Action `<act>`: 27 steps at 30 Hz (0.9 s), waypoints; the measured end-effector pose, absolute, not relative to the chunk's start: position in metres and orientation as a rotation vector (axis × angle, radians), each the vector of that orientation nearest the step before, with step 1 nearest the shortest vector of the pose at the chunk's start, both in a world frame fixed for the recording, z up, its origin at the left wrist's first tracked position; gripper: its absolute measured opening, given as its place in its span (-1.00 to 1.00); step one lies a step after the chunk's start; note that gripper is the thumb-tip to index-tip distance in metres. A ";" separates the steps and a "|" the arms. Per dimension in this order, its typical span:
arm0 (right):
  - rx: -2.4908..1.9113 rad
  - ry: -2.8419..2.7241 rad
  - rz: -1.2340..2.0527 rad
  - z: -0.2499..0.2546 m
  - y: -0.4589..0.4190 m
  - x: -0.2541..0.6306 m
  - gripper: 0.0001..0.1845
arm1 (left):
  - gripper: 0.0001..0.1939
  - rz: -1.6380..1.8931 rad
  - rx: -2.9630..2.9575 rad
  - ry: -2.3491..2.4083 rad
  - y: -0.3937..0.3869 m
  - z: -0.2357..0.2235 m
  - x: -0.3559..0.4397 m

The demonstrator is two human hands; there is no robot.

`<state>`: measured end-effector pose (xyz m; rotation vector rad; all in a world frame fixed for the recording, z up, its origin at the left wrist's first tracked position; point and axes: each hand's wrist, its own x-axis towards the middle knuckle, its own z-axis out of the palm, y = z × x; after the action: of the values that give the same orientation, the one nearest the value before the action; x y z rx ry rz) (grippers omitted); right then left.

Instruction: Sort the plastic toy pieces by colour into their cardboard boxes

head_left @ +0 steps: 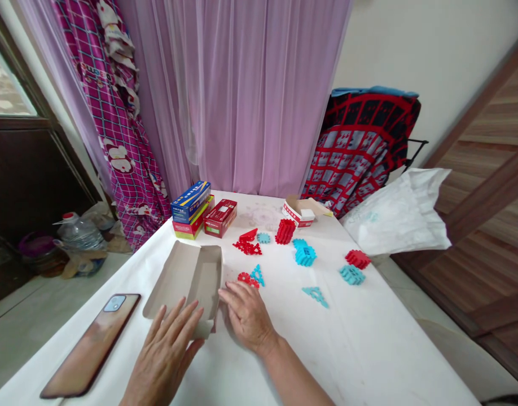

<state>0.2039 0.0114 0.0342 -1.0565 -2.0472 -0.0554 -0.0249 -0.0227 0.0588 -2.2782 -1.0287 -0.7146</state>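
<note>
An open cardboard box (206,273) lies on the table, its plain grey-beige inside facing up and its lid folded out to the left. My left hand (168,347) is over the near end of this box, fingers stretched and apart, the thumb beside the near flap. Against the box's right wall is my right hand (246,316), its fingers bent and fingertips on the edge; its thumb is hidden. Just beyond the right hand are a red snowflake-shaped piece (244,277) and a blue triangular piece (258,274), both plastic.
A phone (93,344) lies left. Behind stand a blue box (191,202) and a dark red box (220,217). Farther right are a red stack (285,231), a blue stack (304,253), a teal stack (352,275), a teal triangle (316,296) and an open red-white box (299,212).
</note>
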 end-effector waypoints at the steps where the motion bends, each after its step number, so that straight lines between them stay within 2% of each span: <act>1: -1.061 -2.046 -0.059 0.034 0.011 0.204 -0.47 | -0.62 -0.727 -2.290 -1.028 -0.022 0.056 -0.026; 11: -1.057 -1.985 -0.092 0.030 0.011 0.199 -0.46 | -0.76 -1.066 -2.290 -1.131 -0.010 0.038 -0.018; 20: -1.077 -1.884 -0.149 0.026 0.011 0.209 -0.42 | -0.78 -1.100 -2.286 -1.091 0.015 0.034 -0.008; 27: -1.232 -1.728 -0.113 0.012 0.006 0.238 -0.53 | -0.79 -1.072 -2.296 -1.057 0.032 0.042 0.006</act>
<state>0.2384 0.0058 0.0120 -1.2323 -1.7284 -0.1132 0.0056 0.0321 0.0419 -2.2960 -1.0565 -1.0724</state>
